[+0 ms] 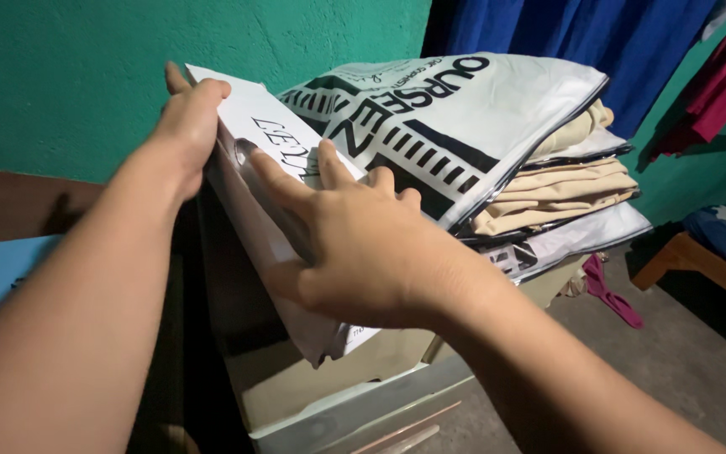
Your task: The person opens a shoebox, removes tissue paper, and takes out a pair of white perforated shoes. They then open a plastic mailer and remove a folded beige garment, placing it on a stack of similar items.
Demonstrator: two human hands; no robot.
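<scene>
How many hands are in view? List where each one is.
2. The left hand grips the white package's far edge; the right hand presses flat on its top.

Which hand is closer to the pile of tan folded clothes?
The right hand. It lies flat on the white plastic package, just left of the tan folded clothes. The left hand grips that package's far left edge, farther from the clothes.

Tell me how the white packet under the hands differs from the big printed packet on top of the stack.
The white packet hangs tilted over the stack's edge; the printed packet lies flat on top. The white packet is mostly plain, the printed packet boldly patterned in black. Both are glossy plastic.
</scene>
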